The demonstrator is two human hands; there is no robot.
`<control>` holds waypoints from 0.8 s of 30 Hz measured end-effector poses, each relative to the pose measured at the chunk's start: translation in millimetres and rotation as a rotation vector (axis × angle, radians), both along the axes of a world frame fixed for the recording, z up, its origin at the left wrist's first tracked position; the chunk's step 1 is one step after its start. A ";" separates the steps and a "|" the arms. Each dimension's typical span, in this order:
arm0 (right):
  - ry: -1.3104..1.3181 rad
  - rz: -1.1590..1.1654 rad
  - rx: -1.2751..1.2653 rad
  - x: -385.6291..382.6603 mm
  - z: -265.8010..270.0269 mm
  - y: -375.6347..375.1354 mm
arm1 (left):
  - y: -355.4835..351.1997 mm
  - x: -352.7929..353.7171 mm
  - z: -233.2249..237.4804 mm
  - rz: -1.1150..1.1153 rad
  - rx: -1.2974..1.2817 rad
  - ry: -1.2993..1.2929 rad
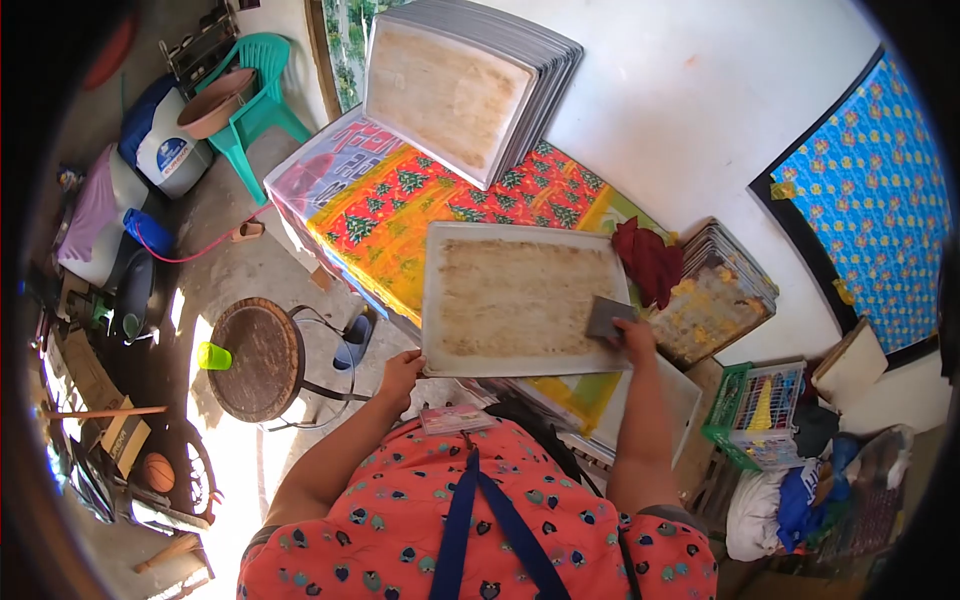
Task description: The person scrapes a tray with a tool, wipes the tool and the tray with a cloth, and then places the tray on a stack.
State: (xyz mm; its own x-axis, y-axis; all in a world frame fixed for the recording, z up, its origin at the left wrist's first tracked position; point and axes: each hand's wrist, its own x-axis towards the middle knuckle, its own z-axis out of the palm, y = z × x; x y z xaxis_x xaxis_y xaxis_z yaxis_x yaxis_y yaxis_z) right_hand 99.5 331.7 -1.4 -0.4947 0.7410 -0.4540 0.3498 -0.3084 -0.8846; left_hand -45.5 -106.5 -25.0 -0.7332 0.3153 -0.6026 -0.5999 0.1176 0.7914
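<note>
A stained metal tray (520, 295) lies on the table, over a colourful printed cloth (400, 200). My left hand (403, 372) has its fingers closed on the tray's near left corner. In my right hand (632, 338) is a flat dark grey scraper (606, 318), resting against the right part of the tray's surface. A dark red rag (648, 262) is bunched beside the tray's right edge. Behind the tray, a tall stack of similar trays (450, 95) leans towards the wall. To the right stands another stack of trays (712, 300) with yellowish residue on its front one.
A round wooden stool (257, 358) and a yellow-green cup (213, 356) are at the left. Farther back stands a green plastic chair (262, 125) holding a brown basin (218, 104). A green and white crate (762, 405) and piled cloths (790, 505) are at the right.
</note>
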 end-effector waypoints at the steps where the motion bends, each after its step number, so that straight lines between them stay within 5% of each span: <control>1: -0.050 0.129 0.010 -19.7 11.2 -28.7 | 1.4 0.7 2.5 0.029 0.017 0.001; 7: -0.053 0.536 0.211 -105.3 -16.2 -172.6 | 4.3 1.1 -18.4 0.034 -0.075 0.060; 9: -0.105 0.539 0.364 -106.0 -16.9 -165.5 | 2.9 0.7 -21.6 0.031 -0.045 0.073; 11: -0.105 0.353 0.145 -86.7 -2.6 -106.7 | -0.4 -0.3 -36.5 0.035 -0.007 0.102; 15: -0.162 0.026 0.275 -33.0 4.0 2.6 | -1.5 0.7 -29.7 0.025 0.028 0.081; 22: -0.175 -0.004 0.265 -26.4 16.8 20.6 | 1.1 1.0 1.1 0.157 0.042 -0.028; 24: -0.117 -0.024 0.208 -27.6 23.3 13.9 | -1.8 -7.4 -12.3 0.174 -0.056 0.130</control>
